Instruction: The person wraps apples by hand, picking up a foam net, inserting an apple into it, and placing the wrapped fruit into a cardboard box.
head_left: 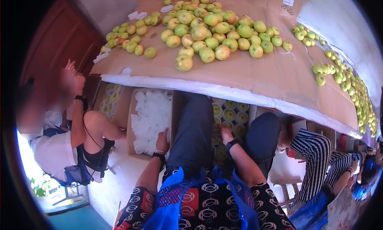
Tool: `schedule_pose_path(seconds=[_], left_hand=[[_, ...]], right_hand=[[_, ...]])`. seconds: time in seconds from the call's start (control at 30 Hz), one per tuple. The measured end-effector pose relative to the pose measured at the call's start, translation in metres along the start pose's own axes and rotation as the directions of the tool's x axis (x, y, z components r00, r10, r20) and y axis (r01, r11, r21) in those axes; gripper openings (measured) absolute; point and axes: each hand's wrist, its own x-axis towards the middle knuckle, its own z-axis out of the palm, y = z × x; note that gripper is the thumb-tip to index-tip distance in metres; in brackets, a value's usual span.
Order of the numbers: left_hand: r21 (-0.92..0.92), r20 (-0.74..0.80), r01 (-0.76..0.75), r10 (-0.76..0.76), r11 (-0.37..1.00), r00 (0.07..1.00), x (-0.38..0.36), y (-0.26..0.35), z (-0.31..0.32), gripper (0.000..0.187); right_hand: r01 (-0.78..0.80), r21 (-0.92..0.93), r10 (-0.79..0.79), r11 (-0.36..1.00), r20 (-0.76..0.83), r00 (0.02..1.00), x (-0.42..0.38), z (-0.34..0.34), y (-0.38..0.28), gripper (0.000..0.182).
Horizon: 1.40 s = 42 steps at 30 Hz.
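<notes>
Right hand [226,132] down among netted apples [229,115] in box, grip unclear; left hand [162,141] loosely on foam-net carton [131,146]: seat each apple gently, avoid bruising.

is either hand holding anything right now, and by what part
It cannot be told for sure. The left hand rests on the white foam wrappers; the right hand reaches into the box of wrapped apples, its fingers hidden.

2 hands [162,141], 2 boxes [131,122], many apples [206,54]
</notes>
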Motion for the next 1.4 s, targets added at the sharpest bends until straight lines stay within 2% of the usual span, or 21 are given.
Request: schedule_pose_path(seconds=[0.03,0.1,0.13,0.2,0.23,0.37,0.47,0.53,0.63,0.67,0.73,0.77,0.83,0.87,0.97,1.0,1.07,1.13,1.23,1.3,1.4], left_hand=[[0.001,0.012,-0.015,0.015,1.000,1.000,0.001,0.007,-0.007,0.051],[0.425,-0.034,0.057,-0.047,0.904,0.998,0.002,0.018,-0.016,0.044],[0.424,-0.024,0.045,-0.038,0.904,0.999,0.005,0.013,-0.011,0.044],[0.328,0.147,0.125,-0.182,0.936,0.972,0.013,-0.006,0.004,0.036],[0.308,0.122,0.110,-0.154,0.945,0.981,0.016,-0.014,0.010,0.028],[0.242,0.171,0.056,-0.100,0.969,0.980,0.025,-0.044,0.018,0.022],[0.120,0.001,0.228,-0.230,0.966,0.973,0.011,-0.012,-0.014,0.019],[0.462,-0.260,-0.092,0.233,0.882,0.937,-0.004,0.022,-0.033,0.019],[0.296,0.236,-0.260,0.194,0.919,0.952,0.012,-0.093,0.051,0.022],[0.295,0.235,-0.271,0.205,0.916,0.950,0.015,-0.076,0.043,0.022],[0.409,0.145,0.039,-0.107,0.912,0.984,0.006,-0.018,0.003,0.022],[0.411,0.143,0.044,-0.113,0.910,0.983,-0.001,-0.002,-0.011,0.022],[0.423,-0.199,-0.030,0.125,0.906,0.972,-0.007,0.016,-0.028,0.021],[0.426,-0.199,-0.027,0.122,0.904,0.972,-0.007,0.012,-0.030,0.021],[-0.032,-0.276,0.244,-0.243,0.969,0.930,-0.004,0.004,-0.053,0.027],[-0.031,-0.308,0.265,-0.261,0.964,0.915,-0.004,-0.003,-0.058,0.027],[-0.394,-0.514,0.172,-0.372,0.903,0.773,-0.007,-0.026,-0.062,0.031],[-0.466,-0.574,0.153,-0.429,0.872,0.697,-0.002,-0.021,-0.071,0.035],[-0.751,-0.423,-0.003,-0.478,0.660,0.770,-0.009,0.046,-0.110,0.031],[-0.903,-0.173,-0.059,-0.234,0.426,0.957,-0.014,0.098,-0.128,0.024],[-0.997,0.062,0.064,-0.064,0.033,0.996,-0.017,0.171,-0.140,0.020]], right_hand=[[-0.002,0.012,0.002,1.000,-0.015,1.000,-0.004,0.006,-0.001,0.027],[0.020,-0.148,-0.007,0.989,0.088,0.996,-0.009,0.020,0.000,0.026],[0.017,-0.142,-0.006,0.990,0.077,0.997,-0.001,0.023,0.013,0.026],[0.311,-0.102,-0.293,0.945,0.160,0.943,0.025,0.028,0.050,0.025],[0.172,0.053,-0.178,0.984,0.148,0.973,0.018,0.031,0.046,0.027],[-0.005,0.009,0.004,1.000,0.129,0.992,-0.019,0.021,0.019,0.026],[-0.054,0.053,0.041,0.997,0.219,0.975,-0.017,0.017,0.019,0.025],[-0.053,0.119,0.027,0.991,0.211,0.977,-0.027,0.021,0.008,0.022],[0.041,0.193,-0.086,0.980,0.235,0.968,-0.017,0.027,0.023,0.016],[0.049,0.198,-0.094,0.979,0.227,0.969,-0.025,0.028,0.015,0.016],[-0.070,0.217,0.039,0.974,0.145,0.989,-0.054,0.034,-0.008,0.014],[-0.074,0.216,0.042,0.974,0.150,0.988,-0.048,0.031,-0.001,0.014],[-0.068,0.215,0.014,0.974,0.244,0.970,-0.030,0.023,0.012,0.013],[-0.071,0.215,0.016,0.974,0.248,0.969,-0.026,0.022,0.015,0.013],[-0.092,0.251,0.031,0.964,0.236,0.971,-0.023,0.019,0.013,0.012],[-0.067,0.213,0.012,0.975,0.249,0.968,-0.022,0.015,0.016,0.013],[-0.101,0.163,0.050,0.981,0.296,0.954,-0.026,0.018,0.002,0.013],[-0.059,0.208,0.008,0.976,0.239,0.971,-0.029,0.023,-0.005,0.011],[0.133,0.238,-0.193,0.962,0.247,0.950,-0.023,0.021,-0.007,0.009],[0.293,0.204,-0.330,0.934,0.177,0.927,-0.038,0.032,-0.023,0.009],[0.504,0.156,-0.523,0.850,0.133,0.842,-0.071,0.041,-0.055,0.010]])
